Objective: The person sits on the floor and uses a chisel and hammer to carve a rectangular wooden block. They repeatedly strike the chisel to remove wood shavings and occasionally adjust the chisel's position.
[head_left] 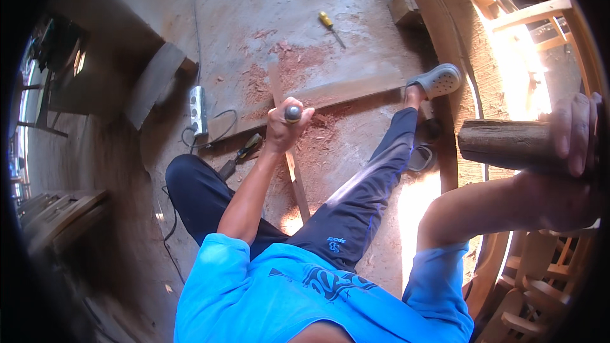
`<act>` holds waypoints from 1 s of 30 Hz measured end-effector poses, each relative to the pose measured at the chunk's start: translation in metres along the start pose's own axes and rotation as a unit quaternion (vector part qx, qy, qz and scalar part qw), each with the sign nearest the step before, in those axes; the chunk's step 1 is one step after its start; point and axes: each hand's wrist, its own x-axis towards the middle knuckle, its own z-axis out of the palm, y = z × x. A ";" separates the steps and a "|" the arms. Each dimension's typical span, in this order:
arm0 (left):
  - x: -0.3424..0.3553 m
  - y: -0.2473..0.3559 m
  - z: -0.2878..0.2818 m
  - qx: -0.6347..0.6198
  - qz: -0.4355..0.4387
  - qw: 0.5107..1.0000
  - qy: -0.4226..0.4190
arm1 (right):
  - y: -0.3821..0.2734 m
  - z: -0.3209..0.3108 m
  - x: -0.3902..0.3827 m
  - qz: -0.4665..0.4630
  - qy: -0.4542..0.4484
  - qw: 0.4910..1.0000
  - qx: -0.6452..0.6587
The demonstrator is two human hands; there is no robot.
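My left hand (279, 130) is closed around a tool handle (293, 113), seen end-on with a rounded cap, above a narrow wooden strip (296, 187) lying between my legs; the tool's lower part is hidden by my hand. My right hand (569, 133) is raised at the right, fingers wrapped over a dark, weathered wooden block (495, 143). Reddish wood shavings (298, 57) lie on the floor around the strip. A yellow-handled screwdriver (326, 21) rests farther forward. Beside my bent left leg is another dark-handled tool (235, 159).
A white power strip (197, 108) with cables lies left of the shavings. A large timber beam (445, 13) runs along the right, with stacked wooden pieces (534, 279) behind my right arm. A board (149, 86) stands at the left, and my clog-shod right foot (438, 81) rests beside the beam.
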 end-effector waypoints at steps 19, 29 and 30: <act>0.024 0.000 -0.010 0.004 -0.062 0.996 -0.057 | 0.133 0.082 -0.160 0.419 0.230 0.844 -0.242; 0.012 0.062 -0.042 -0.242 0.009 0.969 -0.051 | 0.122 0.142 -0.271 0.613 0.277 0.724 -0.153; 0.012 0.064 -0.046 -0.236 0.013 0.972 -0.001 | 0.123 0.143 -0.278 0.667 0.266 0.678 -0.158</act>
